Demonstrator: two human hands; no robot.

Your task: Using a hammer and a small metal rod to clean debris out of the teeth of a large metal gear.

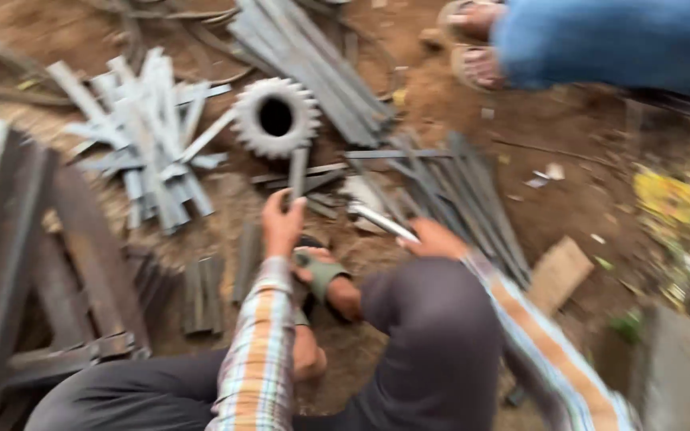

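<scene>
The person squats on the brown dirt ground (pixel 584 199), and the picture is blurry; the left hand (pixel 282 226) is closed around a flat grey metal strip (pixel 298 174) and holds it standing up, with its top end close to a big round gear (pixel 275 117) that lies flat with a dark hole in the middle; the right hand (pixel 433 238) is closed on a shiny metal rod (pixel 382 222) that points left toward the strip; I think the strip is being held in place so the rod can work on it; to do this well, the left hand should grip low and firm so the strip does not wobble, and the fingers should stay away from the end that the rod meets; the rod should come in straight, not sideways; the person's foot in a green sandal (pixel 323 275) sits just under the hands, so nothing heavy should slip down there; a pile of cut strips (pixel 149 136) lies to the left and long dark bars (pixel 457 199) lie to the right, near enough to bump; another person's foot (pixel 477 44) is well apart at the top.
</scene>
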